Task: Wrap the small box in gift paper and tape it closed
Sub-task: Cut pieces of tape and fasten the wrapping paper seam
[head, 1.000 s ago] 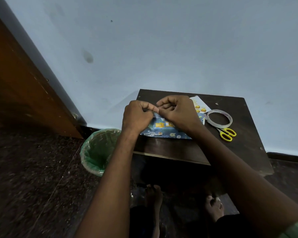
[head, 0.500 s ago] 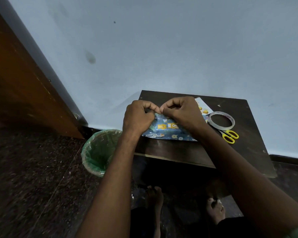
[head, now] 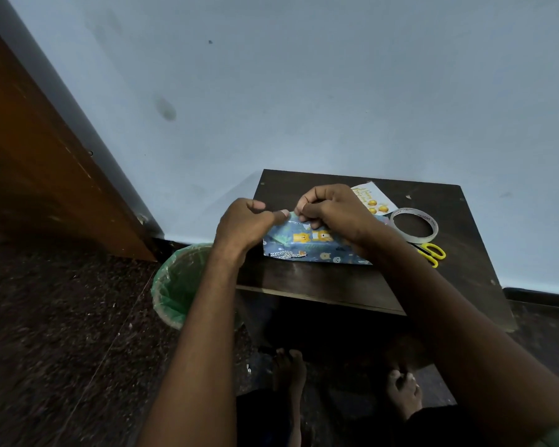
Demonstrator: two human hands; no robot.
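A small box covered in blue gift paper (head: 307, 245) with yellow animal prints lies on the dark wooden table (head: 320, 285). My left hand (head: 244, 224) presses its thumb against the paper's upper left edge, fingers curled. My right hand (head: 333, 209) pinches the paper's top edge with curled fingertips, right beside the left thumb. The box itself is hidden under the paper. A roll of clear tape (head: 414, 225) lies to the right of the parcel.
Yellow-handled scissors (head: 431, 253) lie just below the tape roll. A white sticker sheet (head: 371, 198) shows behind my right hand. A green-lined waste bin (head: 178, 282) stands on the floor left of the table. The wall runs close behind the table.
My hands have drawn slightly apart at the paper's top edge, the right one lifting its pinch a little. The parcel stays in place.
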